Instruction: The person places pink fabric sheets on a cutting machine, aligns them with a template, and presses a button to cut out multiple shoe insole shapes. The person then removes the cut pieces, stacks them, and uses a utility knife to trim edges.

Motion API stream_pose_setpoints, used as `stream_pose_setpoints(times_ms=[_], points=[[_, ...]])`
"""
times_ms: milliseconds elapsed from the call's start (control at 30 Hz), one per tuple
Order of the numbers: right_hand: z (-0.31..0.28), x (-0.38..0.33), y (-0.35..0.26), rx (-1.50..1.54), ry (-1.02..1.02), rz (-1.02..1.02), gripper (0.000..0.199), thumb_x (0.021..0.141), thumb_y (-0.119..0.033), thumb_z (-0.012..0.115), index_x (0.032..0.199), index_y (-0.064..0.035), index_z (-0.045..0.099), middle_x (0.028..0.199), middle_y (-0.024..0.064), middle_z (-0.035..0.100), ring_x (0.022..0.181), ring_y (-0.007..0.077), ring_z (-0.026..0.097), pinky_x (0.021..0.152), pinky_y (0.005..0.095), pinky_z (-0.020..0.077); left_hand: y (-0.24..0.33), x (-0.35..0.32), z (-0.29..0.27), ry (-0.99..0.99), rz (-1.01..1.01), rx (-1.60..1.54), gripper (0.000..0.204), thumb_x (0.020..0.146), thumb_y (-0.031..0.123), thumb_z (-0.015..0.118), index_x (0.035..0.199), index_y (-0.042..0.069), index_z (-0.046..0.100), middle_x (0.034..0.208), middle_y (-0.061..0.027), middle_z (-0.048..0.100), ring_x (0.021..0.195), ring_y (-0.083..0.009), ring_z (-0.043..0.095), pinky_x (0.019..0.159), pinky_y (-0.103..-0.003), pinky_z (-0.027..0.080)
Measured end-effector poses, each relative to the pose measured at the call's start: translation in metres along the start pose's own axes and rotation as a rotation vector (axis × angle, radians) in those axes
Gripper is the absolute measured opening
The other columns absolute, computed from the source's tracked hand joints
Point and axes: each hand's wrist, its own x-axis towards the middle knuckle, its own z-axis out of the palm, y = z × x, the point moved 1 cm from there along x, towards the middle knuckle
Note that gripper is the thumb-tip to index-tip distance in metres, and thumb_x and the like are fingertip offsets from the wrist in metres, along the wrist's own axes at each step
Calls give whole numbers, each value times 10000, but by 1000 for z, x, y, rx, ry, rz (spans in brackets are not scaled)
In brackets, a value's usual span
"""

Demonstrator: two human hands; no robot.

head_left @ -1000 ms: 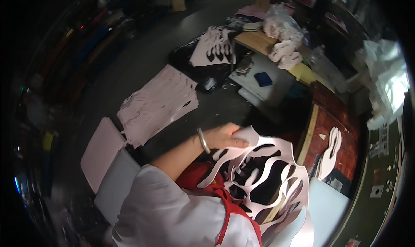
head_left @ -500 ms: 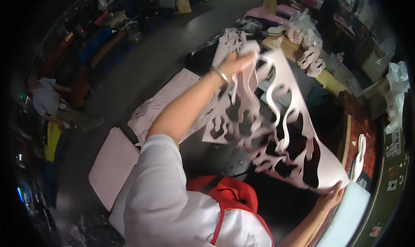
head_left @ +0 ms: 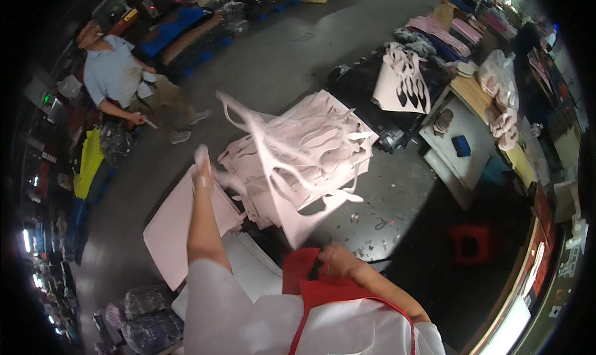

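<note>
A pale pink cut-out sheet [head_left: 271, 162], full of leaf-shaped holes and curling strips, is blurred over a heap of similar pink offcuts [head_left: 323, 128]. My left hand [head_left: 202, 162], arm stretched out, is beside the heap, above the far end of a stack of plain pink sheets [head_left: 177, 231]. Motion smears its fingers, and no clear contact with the cut-out sheet shows. Close to my body, my right hand [head_left: 336, 260] is in front of my red apron [head_left: 329, 288]. Its fingers are blurred too.
White sheets [head_left: 248, 256] lie beside the plain pink stack. Another cut-out piece [head_left: 403, 85] is draped over black wrapping. A red stool [head_left: 472, 243] and a bench with a wooden edge [head_left: 537, 231] are on the right. A person [head_left: 118, 72] walks at the left.
The cut-out sheet has gone from between my raised hands to over the heap at the left. My left hand swung left; my right hand came in from the bench to my body.
</note>
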Motion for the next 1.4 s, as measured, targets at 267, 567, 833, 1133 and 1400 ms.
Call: stream_pose_setpoints(times_ms=[267, 567, 833, 1133, 1400], points=[[51, 18, 40, 348, -206, 152, 433, 830, -361, 646, 1114, -34, 617, 931, 178, 683, 876, 341, 655, 798, 429, 520, -452, -212, -114, 51, -1031, 124, 849, 769, 727, 601, 1356, 138, 434, 1170, -164, 574, 862, -354, 641, 667, -472, 554], [53, 42, 47, 452, -29, 89, 419, 856, -343, 654, 1170, -69, 614, 1020, 216, 670, 956, 354, 651, 815, 399, 528, -312, -185, 55, -342, 5, 300, 698, 853, 533, 632, 1281, -6, 517, 1077, -188, 646, 936, -334, 650, 778, -417, 529], [7, 7, 105, 1067, 512, 272, 488, 941, -381, 599, 1141, 64, 601, 1008, 166, 688, 869, 219, 670, 752, 354, 539, -48, -292, 214, -786, 658, -9, 574, 844, 234, 713, 1321, 53, 450, 922, -159, 677, 855, -336, 673, 775, -391, 532], [-41, -66, 222, 1325, 912, 456, 110, 881, -77, 676, 861, 28, 702, 742, 11, 662, 653, 76, 566, 592, 227, 452, 37, -404, 331, -1082, 1086, 74, 817, 742, 180, 796, 1396, 5, 339, 1258, -231, 502, 1126, -390, 550, 919, -421, 480], [-98, -154, 299, 1406, 1011, 341, 77, 832, -59, 742, 800, 6, 713, 673, 1, 654, 600, 59, 552, 569, 222, 438, 128, -429, 418, -1321, 1224, 137, 198, 911, 217, 625, 981, 34, 593, 1034, -150, 630, 974, -325, 610, 826, -394, 483]])
